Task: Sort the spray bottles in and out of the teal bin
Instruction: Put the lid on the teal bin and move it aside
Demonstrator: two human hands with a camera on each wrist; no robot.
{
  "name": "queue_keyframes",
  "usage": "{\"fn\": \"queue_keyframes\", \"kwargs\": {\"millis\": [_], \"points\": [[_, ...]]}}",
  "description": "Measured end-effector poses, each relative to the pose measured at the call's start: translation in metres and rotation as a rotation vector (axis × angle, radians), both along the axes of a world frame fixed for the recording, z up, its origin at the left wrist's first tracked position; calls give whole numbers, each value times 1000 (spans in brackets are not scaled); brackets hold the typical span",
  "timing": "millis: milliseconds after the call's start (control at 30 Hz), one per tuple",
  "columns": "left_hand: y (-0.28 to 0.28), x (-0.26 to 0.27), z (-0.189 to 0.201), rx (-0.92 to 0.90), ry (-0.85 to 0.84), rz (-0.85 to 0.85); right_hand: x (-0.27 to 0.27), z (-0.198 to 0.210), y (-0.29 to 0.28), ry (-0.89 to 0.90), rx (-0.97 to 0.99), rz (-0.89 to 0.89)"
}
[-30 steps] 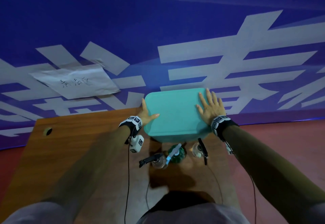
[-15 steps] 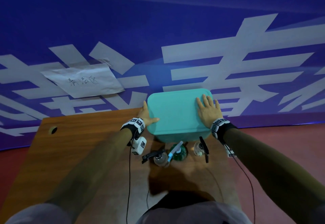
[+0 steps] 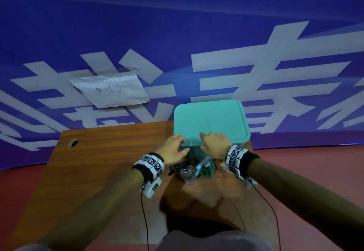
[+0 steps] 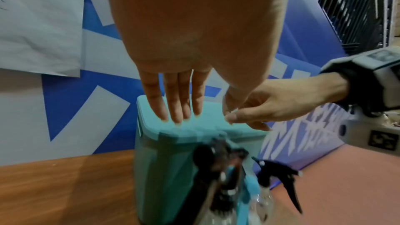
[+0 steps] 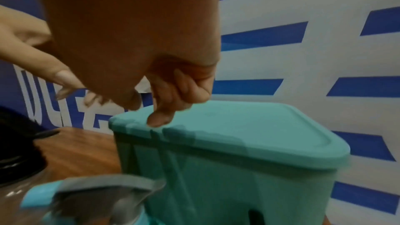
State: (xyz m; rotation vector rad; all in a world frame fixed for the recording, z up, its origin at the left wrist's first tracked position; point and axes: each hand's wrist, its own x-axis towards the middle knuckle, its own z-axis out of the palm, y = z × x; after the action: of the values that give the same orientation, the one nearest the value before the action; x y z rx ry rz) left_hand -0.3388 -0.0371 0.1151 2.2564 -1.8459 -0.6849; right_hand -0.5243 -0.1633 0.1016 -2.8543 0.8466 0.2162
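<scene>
The teal bin (image 3: 210, 124) stands at the far edge of the wooden table (image 3: 108, 162) with its lid on. My left hand (image 3: 173, 148) lies at the lid's near left edge, its fingers (image 4: 177, 105) straight and flat on the lid. My right hand (image 3: 214, 142) is beside it with curled fingers, and one fingertip (image 5: 160, 120) touches the lid near its front edge. It holds nothing. Just in front of the bin stand a clear spray bottle with a black trigger (image 3: 188, 173) and a green one with a blue-white trigger (image 3: 205, 169). My right wrist mostly hides a third bottle (image 3: 224, 167).
A blue banner with white characters hangs right behind the table, with a paper note (image 3: 112, 91) taped to it. A cable hole (image 3: 73, 143) sits in the table's far left corner. Red floor (image 3: 315, 162) lies to the right. Wires hang from both wristbands.
Both hands have slid back from the lid's left and right sides to its near edge, close together. The right hand's fingers have curled. The bin and bottles stand where they were.
</scene>
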Motion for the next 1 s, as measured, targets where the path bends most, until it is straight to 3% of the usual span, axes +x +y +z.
{"fn": "queue_keyframes", "kwargs": {"millis": [133,267,533,767,1000], "points": [[25,-14,-5,196,-179,-105,-4,-22,21,78,78,-115],[30,-26,-5,256,-313,-183,-1,-26,33,112,121,-191],[23,-43,-2,284,-440,-229,2,-28,51,355,242,-111],[16,-51,4,301,-463,-272,4,-30,61,410,-65,-49],[19,-48,3,285,-435,-207,11,-27,63,476,-101,20]]}}
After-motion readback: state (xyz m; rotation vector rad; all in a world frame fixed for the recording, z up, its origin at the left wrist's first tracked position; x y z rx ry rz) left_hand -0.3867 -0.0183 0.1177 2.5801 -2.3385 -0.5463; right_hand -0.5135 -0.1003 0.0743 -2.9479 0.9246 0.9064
